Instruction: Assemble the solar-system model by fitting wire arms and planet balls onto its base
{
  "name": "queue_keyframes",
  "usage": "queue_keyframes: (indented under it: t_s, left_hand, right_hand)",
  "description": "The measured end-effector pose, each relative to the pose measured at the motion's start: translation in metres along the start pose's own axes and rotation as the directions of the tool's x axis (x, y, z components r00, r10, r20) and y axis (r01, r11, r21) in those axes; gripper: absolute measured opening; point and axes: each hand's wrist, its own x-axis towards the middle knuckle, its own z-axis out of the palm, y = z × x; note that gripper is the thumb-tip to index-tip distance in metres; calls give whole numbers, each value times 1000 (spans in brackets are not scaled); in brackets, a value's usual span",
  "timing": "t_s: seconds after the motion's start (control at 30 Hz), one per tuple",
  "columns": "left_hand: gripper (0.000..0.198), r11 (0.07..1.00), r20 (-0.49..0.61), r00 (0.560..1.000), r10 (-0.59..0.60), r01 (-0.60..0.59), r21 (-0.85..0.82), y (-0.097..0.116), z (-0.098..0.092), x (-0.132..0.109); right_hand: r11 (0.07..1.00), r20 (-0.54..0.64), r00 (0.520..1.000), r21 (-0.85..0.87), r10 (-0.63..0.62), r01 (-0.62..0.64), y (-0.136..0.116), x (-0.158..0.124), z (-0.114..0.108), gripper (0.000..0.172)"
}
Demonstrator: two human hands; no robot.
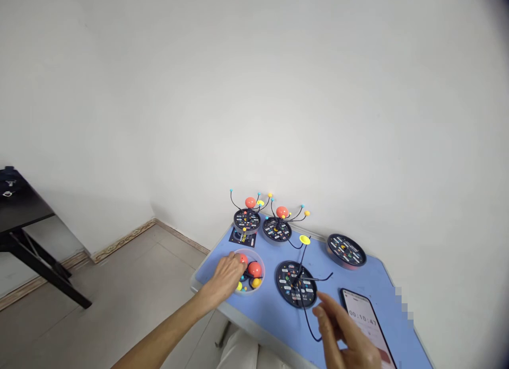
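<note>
My left hand (227, 276) reaches into a clear round dish (260, 264) of coloured balls, its fingers on an orange ball (243, 260); whether it grips the ball is unclear. More orange, yellow and blue balls lie in the dish. My right hand (342, 334) hovers, fingers loosely apart, just right of a black round base (295, 284) whose centre post carries thin black wire arms, one topped by a yellow disc (304, 239). A wire arm trails down beside my right fingers.
Two assembled planet models (247, 216) (278, 226) stand at the back of the blue table (266, 300). Another black base (345, 250) lies at the right. A phone (366, 318) showing a timer lies by my right hand. A dark table (24, 210) stands at the left.
</note>
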Motion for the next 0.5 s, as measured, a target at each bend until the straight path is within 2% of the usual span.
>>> queue_keyframes:
  t_s: [0.1,0.2,0.3,0.4,0.5]
  left_hand:
    - [26,1000,-9,1000,-13,13,-9,0,-6,2]
    - [24,999,-41,999,-21,19,-42,0,-18,3]
    - [16,947,-160,984,-83,28,-319,-4,-27,1]
    - [11,837,-203,961,-187,48,-545,-8,-26,-4]
    - [11,794,-209,952,-226,56,-605,-11,-17,-9]
  right_hand:
    - [994,63,994,58,-94,91,1,-20,24,46]
    - [985,208,965,96,-160,143,3,-26,45,43]
    - [977,357,910,54,-212,207,1,-18,61,33]
    - [948,455,868,-132,-201,289,-10,-2,79,26]
    - [814,541,830,-414,-140,407,-25,13,105,27]
